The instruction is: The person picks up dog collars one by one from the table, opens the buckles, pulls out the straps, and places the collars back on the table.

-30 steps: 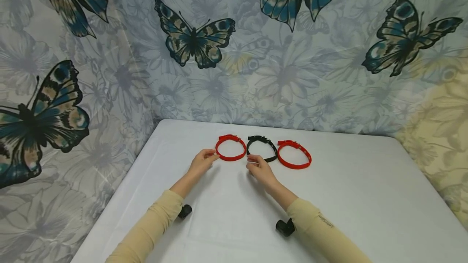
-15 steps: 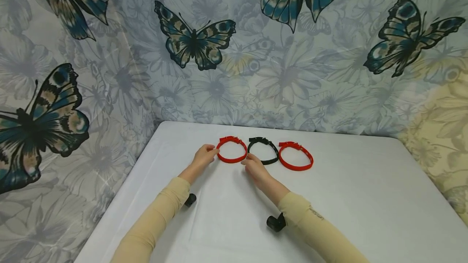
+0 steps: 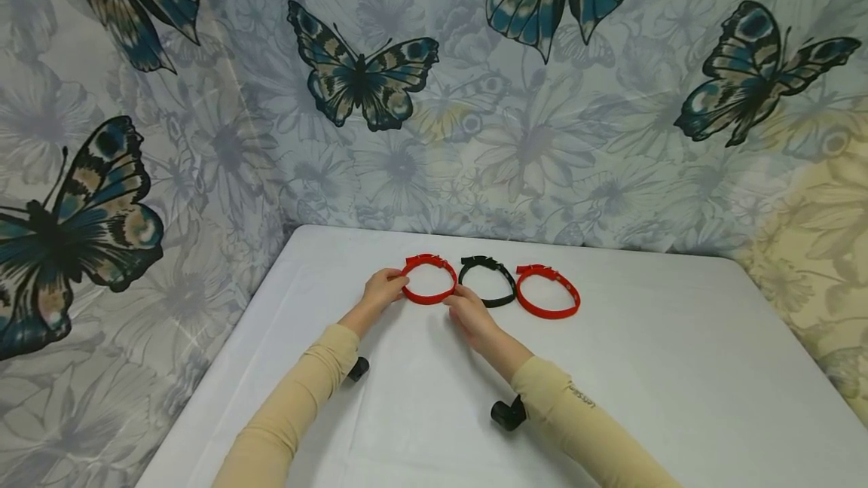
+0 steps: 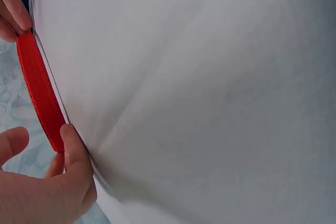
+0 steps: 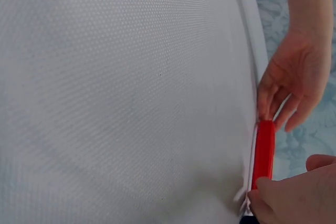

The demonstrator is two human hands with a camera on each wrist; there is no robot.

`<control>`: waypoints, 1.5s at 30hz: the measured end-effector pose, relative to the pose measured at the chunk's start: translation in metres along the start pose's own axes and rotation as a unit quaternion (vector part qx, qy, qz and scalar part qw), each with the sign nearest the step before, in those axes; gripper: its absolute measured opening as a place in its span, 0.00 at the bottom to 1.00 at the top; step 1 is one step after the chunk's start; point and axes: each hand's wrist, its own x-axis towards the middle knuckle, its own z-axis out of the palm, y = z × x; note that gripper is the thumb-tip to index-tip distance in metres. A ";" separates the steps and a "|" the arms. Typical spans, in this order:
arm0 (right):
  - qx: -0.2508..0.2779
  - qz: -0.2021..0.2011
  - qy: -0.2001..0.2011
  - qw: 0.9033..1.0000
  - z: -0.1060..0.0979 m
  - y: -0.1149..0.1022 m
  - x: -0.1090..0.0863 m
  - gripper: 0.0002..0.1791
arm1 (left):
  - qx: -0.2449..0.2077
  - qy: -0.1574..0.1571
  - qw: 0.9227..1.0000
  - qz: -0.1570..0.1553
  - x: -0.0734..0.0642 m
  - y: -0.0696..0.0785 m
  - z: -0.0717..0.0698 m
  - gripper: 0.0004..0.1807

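Observation:
Three buckled pet collars lie in a row toward the far side of the table. My left hand [image 3: 383,289] is at the left side of the leftmost red collar [image 3: 427,299], its fingertips pinching the strap. On the collar's right front side, the fingertips of my right hand [image 3: 473,315] hold the same strap. In the left wrist view the red collar [image 4: 41,93] spans edge-on between both hands. The black collar [image 3: 500,301] sits just right of it, close behind my right hand. Farther right is the second red collar [image 3: 548,314], its buckle at the back.
A white cloth covers the table [image 3: 644,367]. Behind it hangs a butterfly-patterned fabric backdrop [image 3: 529,172]. A black wrist camera [image 3: 358,369] sticks out under the left sleeve, and another black camera [image 3: 507,415] under the right sleeve.
My right hand has moved left from the black collar to the leftmost red collar. My left hand has shifted slightly forward and closed in on its strap. The collars stay in their row.

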 end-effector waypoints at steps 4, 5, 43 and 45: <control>0.007 -0.002 0.006 1.000 -0.003 0.001 -0.001 0.35 | -0.006 0.010 1.000 -0.001 -0.003 0.002 0.003 0.23; 0.008 -0.002 0.007 1.000 -0.004 0.002 -0.001 0.35 | -0.013 0.012 1.000 -0.002 -0.004 0.002 0.004 0.22; 0.042 -0.026 -0.024 0.998 -0.066 0.014 -0.053 0.25 | -0.256 -0.089 0.961 -0.060 -0.078 -0.011 0.016 0.25; 0.032 -0.024 -0.029 0.999 -0.072 0.013 -0.059 0.26 | -0.255 -0.104 0.959 -0.060 -0.083 -0.009 0.018 0.25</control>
